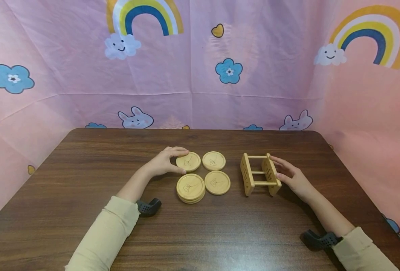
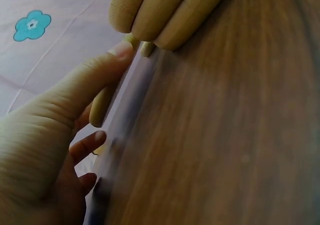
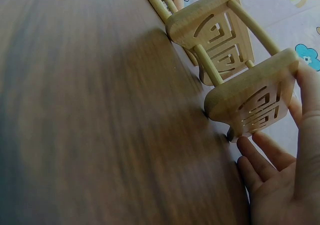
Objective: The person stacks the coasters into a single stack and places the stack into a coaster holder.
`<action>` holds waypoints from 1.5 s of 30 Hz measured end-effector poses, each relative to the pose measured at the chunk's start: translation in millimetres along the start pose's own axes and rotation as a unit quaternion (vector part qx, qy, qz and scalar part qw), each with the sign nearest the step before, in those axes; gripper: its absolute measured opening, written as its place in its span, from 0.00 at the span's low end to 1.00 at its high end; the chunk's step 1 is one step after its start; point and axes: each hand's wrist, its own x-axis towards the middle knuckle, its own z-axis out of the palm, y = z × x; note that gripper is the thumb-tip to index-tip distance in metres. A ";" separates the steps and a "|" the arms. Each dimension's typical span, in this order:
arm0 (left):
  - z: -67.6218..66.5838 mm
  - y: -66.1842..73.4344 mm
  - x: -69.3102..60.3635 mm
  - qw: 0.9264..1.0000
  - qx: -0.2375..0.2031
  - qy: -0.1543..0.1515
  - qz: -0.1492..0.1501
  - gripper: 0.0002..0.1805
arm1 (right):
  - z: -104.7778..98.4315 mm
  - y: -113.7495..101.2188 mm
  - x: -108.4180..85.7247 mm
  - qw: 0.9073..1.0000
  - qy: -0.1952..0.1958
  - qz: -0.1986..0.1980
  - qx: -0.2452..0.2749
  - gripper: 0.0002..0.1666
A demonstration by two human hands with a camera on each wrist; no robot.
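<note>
So, left hand has thumb and fingers pinching the left part of a round wooden disc, the far-left one of the bunch. Can't tell if it's off the table at all or just lying there. Right hand is holding the right side panel of a little wooden rack, fingers and thumb both on it.

Spatial bit that matters, I'd say: the rack is off to the right of the left hand's grip, with the far-right disc and a stretch of table in between. Disc's round, so no long axis to fuss over; the rack's side panels run front to back, crossbars left to right. Right hand's way closer to the rack, left to the discs. Near-right disc and a stack sit on the near side.

Looks-wise: discs are pale wood, raised rim, thin leafy design; rack's similar wood with cut-out patterned panels.
</note>
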 end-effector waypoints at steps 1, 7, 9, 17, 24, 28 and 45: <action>-0.1 0.8 -0.2 1.000 -0.004 0.003 0.000 0.42 | -0.2 0.3 -0.3 1.000 0.001 0.000 -0.001 0.31; -1.5 8.6 -2.3 1.000 -0.023 0.016 -0.005 0.42 | -0.9 1.4 -1.8 1.000 0.003 0.003 0.005 0.31; -1.9 10.5 -3.0 0.999 -0.027 0.020 -0.009 0.41 | -1.0 1.6 -2.1 1.000 0.003 0.004 0.007 0.31; -4.4 16.7 -5.6 0.999 -0.031 0.039 -0.005 0.40 | -1.4 2.9 -2.5 1.000 0.004 -0.004 0.002 0.30; -5.8 21.6 -10.3 0.998 -0.026 0.050 0.004 0.41 | -1.2 3.5 -0.9 1.000 0.000 -0.011 -0.010 0.31; -5.3 26.4 -13.8 0.998 -0.040 0.052 0.008 0.41 | -1.0 3.4 0.5 1.000 -0.002 -0.012 -0.012 0.31; 1.1 40.3 -30.9 0.997 -0.055 0.026 0.042 0.42 | -1.1 3.4 0.5 1.000 -0.003 -0.007 0.012 0.31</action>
